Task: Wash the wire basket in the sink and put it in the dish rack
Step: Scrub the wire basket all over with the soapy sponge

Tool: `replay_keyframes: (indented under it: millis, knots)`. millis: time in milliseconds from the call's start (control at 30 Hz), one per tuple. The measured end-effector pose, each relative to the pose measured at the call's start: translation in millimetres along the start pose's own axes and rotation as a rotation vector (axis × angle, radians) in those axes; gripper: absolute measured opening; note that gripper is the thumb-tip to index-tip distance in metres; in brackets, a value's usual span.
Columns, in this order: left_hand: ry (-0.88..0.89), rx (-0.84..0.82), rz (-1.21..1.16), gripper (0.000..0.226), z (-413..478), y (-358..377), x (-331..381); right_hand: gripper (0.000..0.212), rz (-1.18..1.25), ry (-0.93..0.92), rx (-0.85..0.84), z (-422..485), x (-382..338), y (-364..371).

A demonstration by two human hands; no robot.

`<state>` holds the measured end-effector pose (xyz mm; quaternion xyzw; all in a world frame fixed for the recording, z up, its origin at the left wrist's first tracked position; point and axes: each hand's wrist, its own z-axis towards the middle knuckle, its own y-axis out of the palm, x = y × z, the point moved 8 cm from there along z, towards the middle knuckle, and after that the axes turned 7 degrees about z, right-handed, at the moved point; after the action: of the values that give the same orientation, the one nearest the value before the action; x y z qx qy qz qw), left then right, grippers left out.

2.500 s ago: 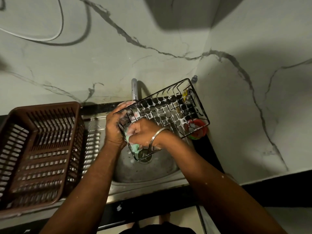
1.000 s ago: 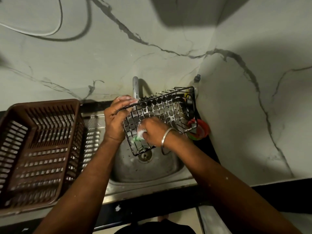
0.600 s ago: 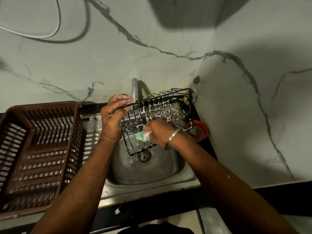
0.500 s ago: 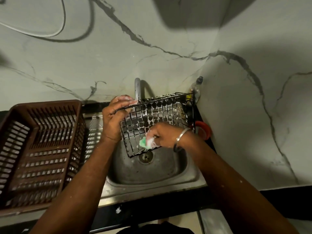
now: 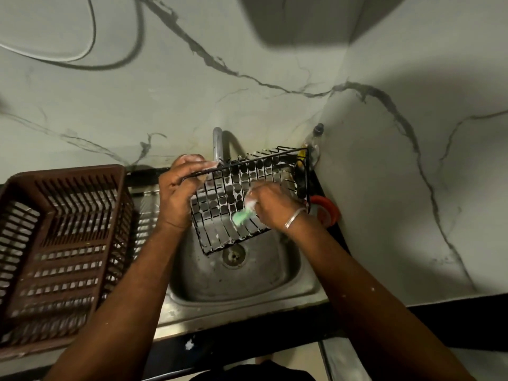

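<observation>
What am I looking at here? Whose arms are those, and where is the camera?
The camera sits on a person's head and looks down, so the arms are that person's own. There is no machine here, only two bare hands. The left hand grips the rim of a black wire basket, held tilted over the metal sink. The right hand rubs a soapy green sponge on the wires. A tap stands behind. To the left sits the brown dish rack, with nothing in it.
</observation>
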<state>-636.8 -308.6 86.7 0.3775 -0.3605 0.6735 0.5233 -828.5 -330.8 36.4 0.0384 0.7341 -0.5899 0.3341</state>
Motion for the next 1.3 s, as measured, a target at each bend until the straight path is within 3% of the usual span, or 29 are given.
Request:
replay_keyframes:
  millis: [133, 267, 300, 467, 500, 633, 900, 967, 1000, 1100, 1233, 1300]
  knots:
    - [0.018, -0.014, 0.016, 0.045, 3, -2, 4, 0.027, 0.033, 0.022, -0.249, -16, 19, 4]
    - [-0.011, 0.014, -0.004, 0.048, 0, -6, -4, 0.025, 0.024, 0.011, 0.055, -6, 8, -20]
    - [-0.028, 0.023, -0.007, 0.048, 0, -8, -7, 0.027, -0.014, 0.008, 0.05, -5, 7, -14]
    - [-0.073, 0.032, -0.022, 0.05, -3, -16, -16, 0.027, 0.018, 0.04, -0.246, -20, 20, 5]
    - [-0.071, 0.027, -0.022, 0.05, -4, -15, -17, 0.028, 0.021, 0.045, -0.233, -20, 18, 1]
    - [-0.088, 0.03, -0.048, 0.05, -4, -12, -16, 0.036, -0.119, 0.005, 0.152, -10, 3, -26]
    - [-0.128, 0.047, -0.052, 0.045, 1, -31, -28, 0.036, -0.066, -0.045, -0.289, -35, 12, -5]
    - [-0.133, 0.064, -0.049, 0.044, 1, -32, -30, 0.059, -0.116, -0.067, -0.374, -37, 16, 4]
    - [-0.135, 0.071, -0.051, 0.044, 3, -33, -30, 0.063, -0.181, -0.106, -0.345, -37, 15, 6]
    - [-0.131, 0.047, -0.044, 0.044, 12, -32, -21, 0.041, -0.38, -0.309, -0.057, -37, -1, 9]
    - [-0.194, -0.058, -0.04, 0.044, 16, -26, -5, 0.023, -0.225, -0.399, 0.225, -49, -5, 10]
    - [-0.219, -0.111, 0.013, 0.046, 11, -22, 1, 0.027, -0.161, -0.401, 0.321, -56, -4, 9]
